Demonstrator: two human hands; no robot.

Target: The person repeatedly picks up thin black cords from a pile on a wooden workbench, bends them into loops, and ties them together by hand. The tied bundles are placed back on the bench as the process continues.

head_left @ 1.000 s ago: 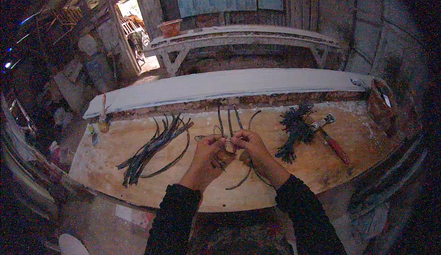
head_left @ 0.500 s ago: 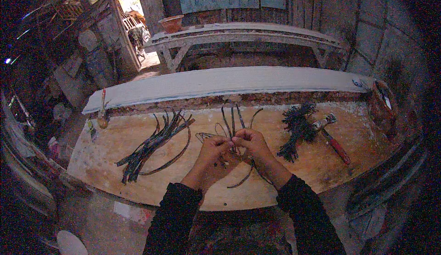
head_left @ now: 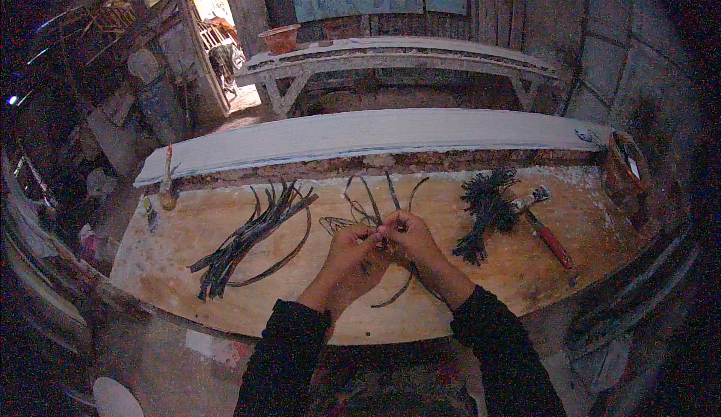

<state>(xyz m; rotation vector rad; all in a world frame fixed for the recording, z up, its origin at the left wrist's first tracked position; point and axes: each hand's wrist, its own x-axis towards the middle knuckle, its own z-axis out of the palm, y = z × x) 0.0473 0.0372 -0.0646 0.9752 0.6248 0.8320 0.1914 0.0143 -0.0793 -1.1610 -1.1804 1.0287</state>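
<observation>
My left hand and my right hand meet fingertip to fingertip over the middle of the wooden board. Both pinch thin dark strips that look like rubber; their ends stick up beyond the fingers, and the exact grip is hidden. Thin wire loops show just past my left fingers. Loose dark strips lie under and beside my right hand. To the left rests a bundle of long dark strips. On the right, a pile of short dark strips lies against a red-handled hammer.
A long whitish slab runs along the board's far side. A red-tipped tool stands at the left end, a brown container at the right. Farther back are a long bench and a reddish bowl.
The upright strips beyond my fingers have shifted, one now bending over to the left. My hands stay together in nearly the same place, with small finger movements.
</observation>
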